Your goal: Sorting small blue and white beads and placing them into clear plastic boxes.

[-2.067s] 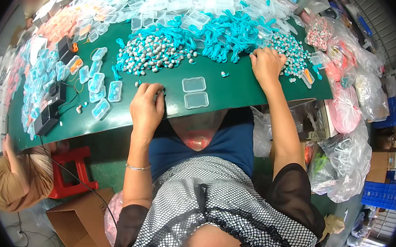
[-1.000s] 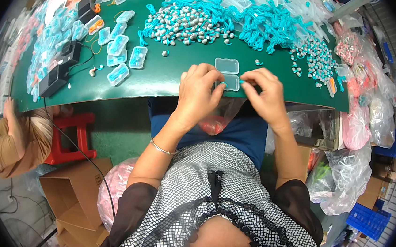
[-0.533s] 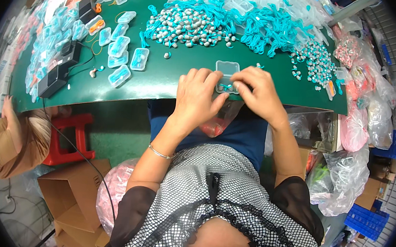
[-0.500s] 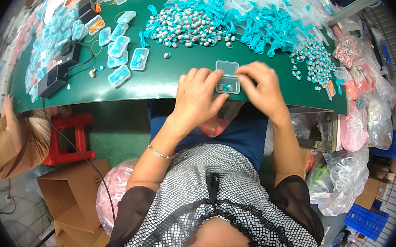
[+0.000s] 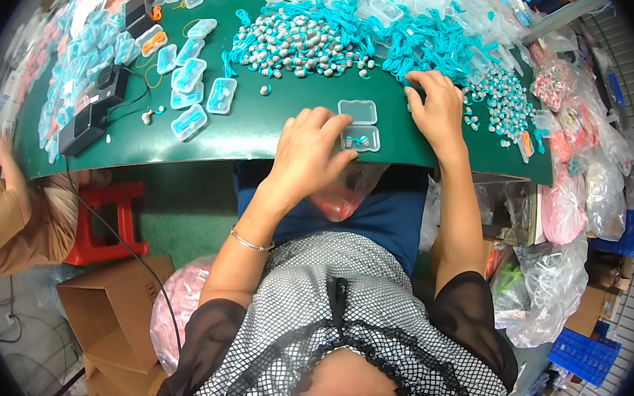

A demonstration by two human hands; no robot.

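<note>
Gripping one open clear box (image 5: 366, 132) by its left end with the left hand (image 5: 306, 152), pinching with thumb and forefinger, near the middle of the tabletop's (image 5: 263, 125) front edge. Showing a few small teal-and-grey pieces (image 5: 357, 141) in its base — too small for counting — with the lid lying back toward the far edge. Reaching with the right hand (image 5: 439, 114) farther in from the front edge, right of the box, and bending the fingers beside one heap of teal cords (image 5: 428, 45) — cannot tell whether gripping anything. Flanking those cords with two heaps of grey-and-teal knobs: a larger heap (image 5: 300, 42) on the left, a smaller heap (image 5: 506, 101) nearer the right edge. Counting seven closed boxes (image 5: 189, 75) with teal contents toward the left edge, plus one orange-filled box (image 5: 152, 40) and three black devices (image 5: 111, 88).
</note>
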